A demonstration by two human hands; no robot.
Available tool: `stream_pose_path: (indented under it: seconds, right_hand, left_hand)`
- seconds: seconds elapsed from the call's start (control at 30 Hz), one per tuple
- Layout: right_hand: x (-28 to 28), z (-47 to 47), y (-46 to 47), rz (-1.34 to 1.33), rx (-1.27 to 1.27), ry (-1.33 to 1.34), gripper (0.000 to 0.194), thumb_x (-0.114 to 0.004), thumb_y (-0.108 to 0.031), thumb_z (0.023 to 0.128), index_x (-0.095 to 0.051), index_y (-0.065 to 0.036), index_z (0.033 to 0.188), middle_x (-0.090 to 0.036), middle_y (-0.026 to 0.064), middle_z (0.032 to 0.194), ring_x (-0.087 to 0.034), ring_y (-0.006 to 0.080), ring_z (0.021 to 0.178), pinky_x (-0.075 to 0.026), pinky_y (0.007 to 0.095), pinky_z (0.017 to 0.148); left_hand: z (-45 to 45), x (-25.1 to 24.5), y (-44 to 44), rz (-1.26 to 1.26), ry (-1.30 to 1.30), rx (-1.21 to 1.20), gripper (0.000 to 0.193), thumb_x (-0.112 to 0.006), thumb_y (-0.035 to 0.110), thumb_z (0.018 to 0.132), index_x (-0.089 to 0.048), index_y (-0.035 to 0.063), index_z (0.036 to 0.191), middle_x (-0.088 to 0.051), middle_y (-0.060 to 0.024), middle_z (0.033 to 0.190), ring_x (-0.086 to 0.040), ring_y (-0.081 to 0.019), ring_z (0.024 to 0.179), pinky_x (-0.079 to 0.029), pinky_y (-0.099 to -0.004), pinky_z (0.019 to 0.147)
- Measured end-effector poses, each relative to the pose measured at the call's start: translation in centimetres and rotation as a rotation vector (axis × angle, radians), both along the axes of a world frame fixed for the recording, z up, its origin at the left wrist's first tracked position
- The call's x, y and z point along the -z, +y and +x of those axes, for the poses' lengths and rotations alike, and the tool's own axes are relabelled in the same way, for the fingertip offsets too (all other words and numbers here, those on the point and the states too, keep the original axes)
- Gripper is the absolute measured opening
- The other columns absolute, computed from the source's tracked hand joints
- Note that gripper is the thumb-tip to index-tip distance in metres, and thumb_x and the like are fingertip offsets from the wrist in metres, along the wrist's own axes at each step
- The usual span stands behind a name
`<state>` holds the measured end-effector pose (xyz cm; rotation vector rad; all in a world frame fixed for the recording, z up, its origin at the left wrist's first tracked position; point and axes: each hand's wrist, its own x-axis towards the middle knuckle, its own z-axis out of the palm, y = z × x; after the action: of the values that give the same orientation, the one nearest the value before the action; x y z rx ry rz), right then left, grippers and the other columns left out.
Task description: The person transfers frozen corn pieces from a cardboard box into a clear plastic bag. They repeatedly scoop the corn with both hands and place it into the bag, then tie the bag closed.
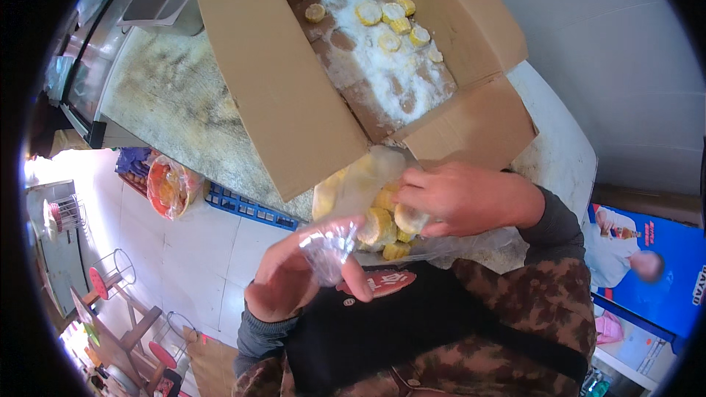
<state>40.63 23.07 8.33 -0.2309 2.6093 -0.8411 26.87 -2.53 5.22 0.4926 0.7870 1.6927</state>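
Observation:
A clear plastic bag [353, 182] filled with cut corn cob pieces [376, 225] lies between my hands at the counter's near edge. My left hand [303, 267] holds the gathered film of the bag, with the thumb apart. Over the bag's mouth, my right hand [469, 198] has its fingers on a corn piece [410, 219]. Beyond them stands an open cardboard box [292, 82], its flaps folded out. Frosty white ice [369, 55] and several loose corn pieces [389, 41] lie on its floor.
The box rests on a stained white counter [176, 99]. A metal pan [171, 5] stands at the upper left. Below the counter's left edge are a blue plastic crate [251, 208] and an orange basket [165, 187]. A blue printed box [651, 264] stands at the right.

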Motion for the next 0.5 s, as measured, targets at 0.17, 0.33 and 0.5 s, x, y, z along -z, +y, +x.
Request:
stream_pose_path:
  seconds: [0.17, 0.33, 0.5]
  right_hand:
    - [0.5, -7.6, 4.8, 0.016, 0.105, 0.138, 0.034, -0.071, -0.019, 0.081, -0.062, -0.003, 0.109, -0.063, 0.0152, 0.098, -0.064, 0.0341, 0.094, -0.052, 0.0468, 0.082]
    - [10.9, -24.0, 12.4, 0.384, 0.341, 0.425, 0.033, -0.066, -0.017, 0.084, -0.063, -0.003, 0.115, -0.065, 0.0170, 0.112, -0.062, 0.0365, 0.106, -0.052, 0.0448, 0.091]
    - [23.0, -32.4, 15.7, 0.648, 0.365, 0.493, 0.030, -0.060, -0.011, 0.086, -0.063, -0.004, 0.116, -0.061, 0.0180, 0.122, -0.058, 0.0378, 0.114, -0.052, 0.0463, 0.093]
  left_hand:
    - [-1.1, 1.6, -1.1, 0.150, -0.167, 0.236, 0.138, -0.059, 0.091, 0.067, -0.030, -0.0170, 0.147, -0.069, -0.0280, 0.100, -0.069, -0.0326, 0.097, -0.049, -0.0358, 0.091]
    - [-2.4, 1.0, -1.0, 0.123, -0.214, 0.413, 0.130, -0.065, 0.082, 0.073, -0.027, -0.0166, 0.149, -0.068, -0.0266, 0.109, -0.064, -0.0337, 0.109, -0.040, -0.0374, 0.104]
    - [-3.0, 0.7, -1.1, 0.098, -0.102, 0.390, 0.131, -0.051, 0.088, 0.077, -0.029, -0.0226, 0.144, -0.069, -0.0278, 0.106, -0.069, -0.0294, 0.102, -0.047, -0.0368, 0.100]
